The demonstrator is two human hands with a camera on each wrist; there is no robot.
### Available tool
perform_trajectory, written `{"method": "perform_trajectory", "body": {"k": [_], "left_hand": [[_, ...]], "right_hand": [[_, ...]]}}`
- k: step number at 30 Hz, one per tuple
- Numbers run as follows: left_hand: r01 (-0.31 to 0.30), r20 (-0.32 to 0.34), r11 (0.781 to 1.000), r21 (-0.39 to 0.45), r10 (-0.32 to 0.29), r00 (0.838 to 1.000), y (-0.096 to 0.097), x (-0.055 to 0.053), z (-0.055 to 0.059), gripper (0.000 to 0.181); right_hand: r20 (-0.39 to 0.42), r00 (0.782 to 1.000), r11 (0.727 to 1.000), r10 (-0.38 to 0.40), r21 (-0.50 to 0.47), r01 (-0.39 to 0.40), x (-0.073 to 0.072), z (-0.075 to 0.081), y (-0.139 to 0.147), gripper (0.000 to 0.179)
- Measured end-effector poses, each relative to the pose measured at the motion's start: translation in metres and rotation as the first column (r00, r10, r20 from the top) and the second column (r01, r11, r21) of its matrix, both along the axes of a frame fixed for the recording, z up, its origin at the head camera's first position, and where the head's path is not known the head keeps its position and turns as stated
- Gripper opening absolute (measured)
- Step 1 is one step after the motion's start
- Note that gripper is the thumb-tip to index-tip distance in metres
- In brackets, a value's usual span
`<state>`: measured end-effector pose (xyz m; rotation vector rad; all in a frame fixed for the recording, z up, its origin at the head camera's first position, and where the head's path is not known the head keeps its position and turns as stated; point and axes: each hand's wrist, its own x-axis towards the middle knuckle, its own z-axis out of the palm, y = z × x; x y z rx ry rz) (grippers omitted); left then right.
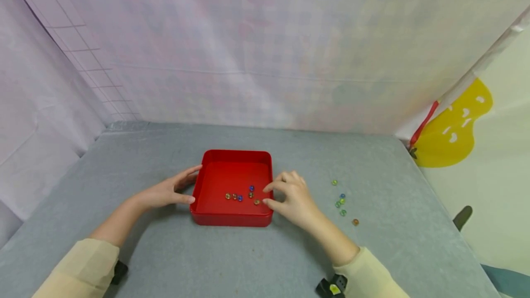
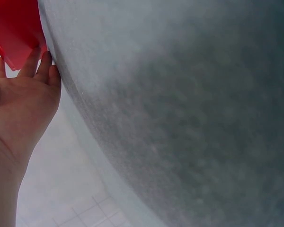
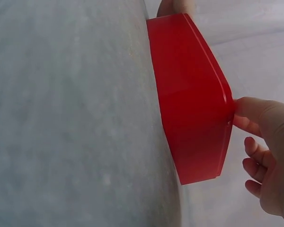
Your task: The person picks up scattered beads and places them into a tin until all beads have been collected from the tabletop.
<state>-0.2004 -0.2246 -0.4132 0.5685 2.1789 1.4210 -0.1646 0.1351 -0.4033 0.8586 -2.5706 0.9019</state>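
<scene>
A square red tray (image 1: pixel 233 220) stands on the grey cloth, with several glass marbles in its front half, among them a blue marble (image 1: pixel 251 188) and a greenish one (image 1: pixel 256 202). Against the tray's left side rests my left hand (image 1: pixel 171 191), thumb and fingers spread and fairly straight. My right hand (image 1: pixel 293 199) reaches over the right rim. Its thumb and index finger stand apart with nothing visible between them, near the greenish marble, while the other fingers are bent. In the right wrist view, the tray's red wall (image 3: pixel 194 94) hides the marbles.
To the right of the tray, several loose marbles lie on the cloth, including a green marble (image 1: pixel 343 213) and an orange-brown marble (image 1: pixel 355 221). A pale curtain (image 1: pixel 256 59) hangs behind the table. A yellow pear-like shape (image 1: pixel 451 137) shows at the right edge.
</scene>
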Motion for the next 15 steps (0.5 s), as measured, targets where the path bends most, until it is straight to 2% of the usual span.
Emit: {"method": "perform_trajectory", "body": {"k": [15], "left_hand": [[0.001, -0.002, 1.0, -0.002, -0.001, 1.0, 0.0006, 0.0011, 0.0009, 0.085]], "right_hand": [[-0.04, 0.999, 0.999, -0.009, -0.033, 0.008, 0.0006, 0.004, 0.0088, 0.021]]}}
